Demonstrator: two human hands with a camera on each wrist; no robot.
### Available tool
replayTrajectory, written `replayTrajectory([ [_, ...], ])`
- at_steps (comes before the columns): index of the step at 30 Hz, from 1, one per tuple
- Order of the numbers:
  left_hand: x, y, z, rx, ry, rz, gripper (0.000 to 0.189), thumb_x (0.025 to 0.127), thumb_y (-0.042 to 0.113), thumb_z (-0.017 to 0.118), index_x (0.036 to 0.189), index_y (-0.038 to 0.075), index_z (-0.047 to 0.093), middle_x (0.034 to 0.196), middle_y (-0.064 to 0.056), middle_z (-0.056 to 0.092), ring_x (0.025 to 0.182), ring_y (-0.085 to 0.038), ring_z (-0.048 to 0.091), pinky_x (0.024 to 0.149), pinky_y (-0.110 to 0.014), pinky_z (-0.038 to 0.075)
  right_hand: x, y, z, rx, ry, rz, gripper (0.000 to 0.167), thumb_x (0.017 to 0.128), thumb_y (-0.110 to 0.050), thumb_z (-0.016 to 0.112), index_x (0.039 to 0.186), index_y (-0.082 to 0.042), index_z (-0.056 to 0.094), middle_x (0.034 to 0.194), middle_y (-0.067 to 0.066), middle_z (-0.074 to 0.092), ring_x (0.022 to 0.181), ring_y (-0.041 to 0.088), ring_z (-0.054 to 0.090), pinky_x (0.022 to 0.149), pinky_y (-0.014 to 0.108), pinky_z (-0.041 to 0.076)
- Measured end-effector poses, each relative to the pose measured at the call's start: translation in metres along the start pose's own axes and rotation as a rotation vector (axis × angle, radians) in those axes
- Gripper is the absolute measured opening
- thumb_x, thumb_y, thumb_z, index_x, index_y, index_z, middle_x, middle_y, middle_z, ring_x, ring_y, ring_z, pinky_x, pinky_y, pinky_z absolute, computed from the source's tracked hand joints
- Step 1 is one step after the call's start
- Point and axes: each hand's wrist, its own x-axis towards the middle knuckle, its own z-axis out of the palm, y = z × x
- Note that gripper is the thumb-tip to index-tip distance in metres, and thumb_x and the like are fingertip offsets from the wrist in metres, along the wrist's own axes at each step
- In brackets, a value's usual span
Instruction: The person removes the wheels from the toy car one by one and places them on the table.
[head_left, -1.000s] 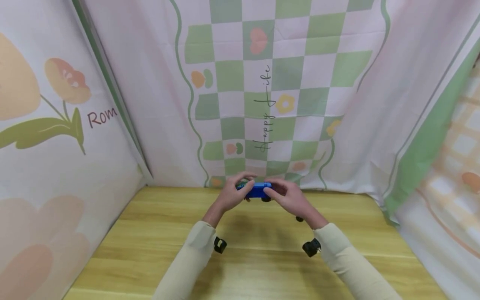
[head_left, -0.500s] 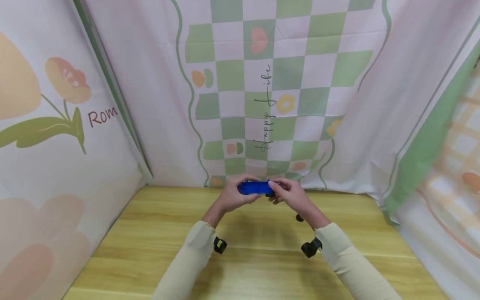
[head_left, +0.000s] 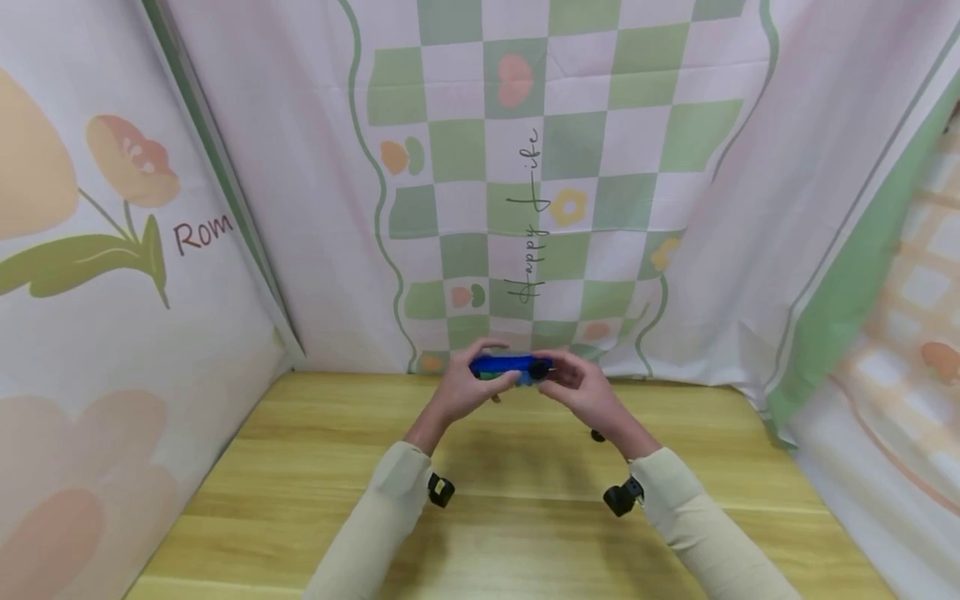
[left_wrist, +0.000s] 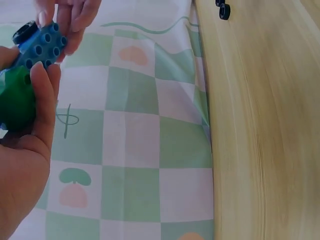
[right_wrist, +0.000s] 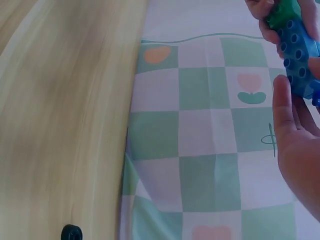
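Observation:
Both hands hold a blue building-block car base (head_left: 501,364) just above the table, near the back curtain. My left hand (head_left: 459,385) grips its left end, where a green block (left_wrist: 16,97) is attached, thumb along the near side. At the other end, my right hand (head_left: 588,390) holds the base between thumb and fingers. A black wheel (head_left: 539,368) sits on that end and faces the head camera. Rows of round blue studs (right_wrist: 298,54) show in the wrist views. Fingers hide parts of both ends.
A loose black wheel (head_left: 597,435) lies on the wooden table (head_left: 525,533), partly behind the right wrist; the left wrist view shows another dark round part (left_wrist: 220,2) beside it. A checked curtain (head_left: 517,250) hangs behind. Black cameras (head_left: 619,498) are strapped to the wrists.
The car base has been turned in the hands: its flat blue face, toward me half a second ago, has tipped up, and the wheel now faces me. Both hands have shifted their hold slightly.

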Motion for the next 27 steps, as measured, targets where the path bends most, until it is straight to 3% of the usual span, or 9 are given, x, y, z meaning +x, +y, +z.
replayTrajectory([
  [5, 0.0017, 0.0018, 0.0, -0.05, 0.052, 0.005, 0.054, 0.092, 0.022, 0.078, 0.14, 0.02, 0.053, 0.098, -0.017, 0.069, 0.068, -0.02, 0.069, 0.067, -0.045, 0.063, 0.0008, 0.0002, 0.0032, 0.063, 0.035, 0.027, 0.048, 0.098, -0.013, 0.069, 0.142, -0.002, 0.054, 0.133, 0.025, 0.06, 0.114, 0.026, 0.068, 0.092, 0.03, 0.059],
  [10, 0.0028, 0.0045, -0.001, -0.085, 0.025, 0.035, 0.055, 0.091, 0.015, 0.077, 0.14, 0.015, 0.05, 0.103, -0.02, 0.066, 0.07, -0.019, 0.069, 0.07, -0.049, 0.063, 0.0014, -0.0005, 0.005, 0.087, 0.055, 0.009, 0.048, 0.099, -0.01, 0.067, 0.143, 0.002, 0.051, 0.13, 0.028, 0.06, 0.103, 0.009, 0.07, 0.089, 0.03, 0.06],
  [13, 0.0034, 0.0048, -0.0014, -0.094, 0.011, 0.04, 0.05, 0.093, 0.013, 0.075, 0.137, 0.011, 0.05, 0.106, -0.022, 0.065, 0.074, -0.019, 0.07, 0.071, -0.045, 0.063, 0.0018, -0.0012, 0.0052, 0.063, 0.062, -0.003, 0.048, 0.099, -0.01, 0.066, 0.142, 0.002, 0.051, 0.128, 0.028, 0.061, 0.101, 0.009, 0.071, 0.087, 0.029, 0.06],
  [16, 0.004, 0.0036, -0.0012, -0.079, 0.038, 0.044, 0.048, 0.093, 0.014, 0.075, 0.135, 0.012, 0.051, 0.097, -0.02, 0.065, 0.073, -0.018, 0.068, 0.069, -0.04, 0.063, 0.0017, -0.0023, 0.0056, 0.046, 0.066, -0.014, 0.046, 0.099, -0.01, 0.067, 0.141, 0.003, 0.052, 0.127, 0.028, 0.062, 0.103, 0.016, 0.071, 0.086, 0.029, 0.061],
  [20, 0.0049, 0.0021, 0.0012, -0.128, 0.086, 0.034, 0.054, 0.093, 0.015, 0.075, 0.139, 0.017, 0.047, 0.089, -0.012, 0.062, 0.073, -0.018, 0.067, 0.074, -0.045, 0.063, 0.0023, -0.0032, 0.0066, 0.046, 0.071, -0.025, 0.045, 0.099, -0.012, 0.067, 0.14, 0.003, 0.053, 0.126, 0.027, 0.063, 0.106, 0.027, 0.071, 0.086, 0.03, 0.061],
  [24, 0.006, 0.0027, 0.0046, -0.258, 0.089, 0.042, 0.062, 0.095, 0.01, 0.072, 0.146, 0.019, 0.037, 0.098, -0.012, 0.059, 0.075, -0.019, 0.069, 0.078, -0.05, 0.063, 0.0027, -0.0047, 0.0087, 0.043, 0.077, -0.025, 0.045, 0.099, -0.014, 0.068, 0.139, 0.002, 0.054, 0.125, 0.026, 0.064, 0.105, 0.026, 0.071, 0.086, 0.03, 0.061],
  [27, 0.0067, 0.004, 0.0061, -0.32, 0.073, 0.068, 0.061, 0.095, 0.003, 0.069, 0.146, 0.014, 0.038, 0.113, -0.019, 0.059, 0.082, -0.02, 0.071, 0.078, -0.049, 0.063, 0.0025, -0.0051, 0.0097, 0.029, 0.074, -0.024, 0.045, 0.098, -0.014, 0.068, 0.138, 0.001, 0.055, 0.125, 0.026, 0.064, 0.105, 0.025, 0.07, 0.087, 0.032, 0.061],
])
